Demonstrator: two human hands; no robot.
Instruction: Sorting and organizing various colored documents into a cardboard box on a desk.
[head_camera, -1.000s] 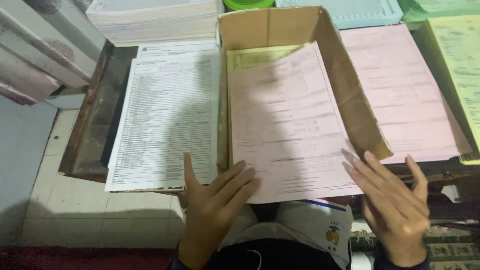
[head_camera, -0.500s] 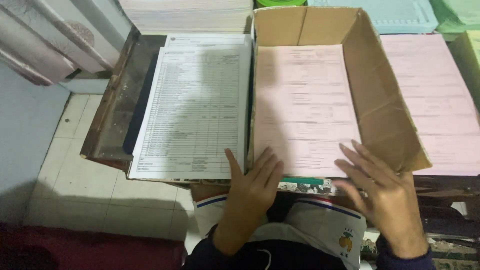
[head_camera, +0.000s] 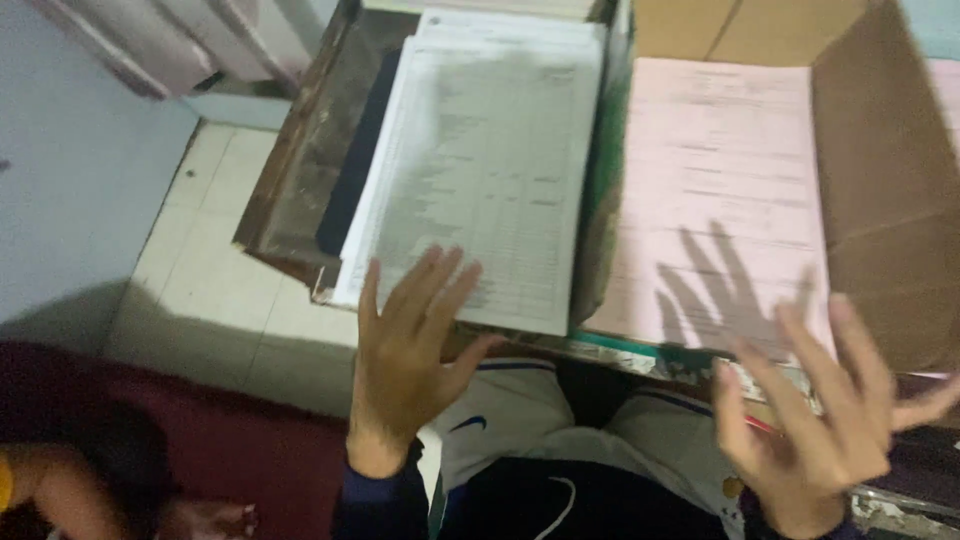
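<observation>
— What do the hands show at the desk edge?

— Both are open and empty. The left hand is spread, fingers splayed, its fingertips over the near edge of the stack of white printed forms; whether they touch the paper cannot be told. The right hand hovers, blurred, fingers fanned, just in front of the cardboard box, holding nothing.

— And the papers?

— The white forms lie on a dark worn wooden table, their near end jutting past its edge. Just beside them, to the right, the pink sheets lie flat inside the open box, with the shadow of a hand falling across their near end.

— Anything else in view?

— A tiled floor below the table at left, and a dark red mat nearest the camera.
</observation>
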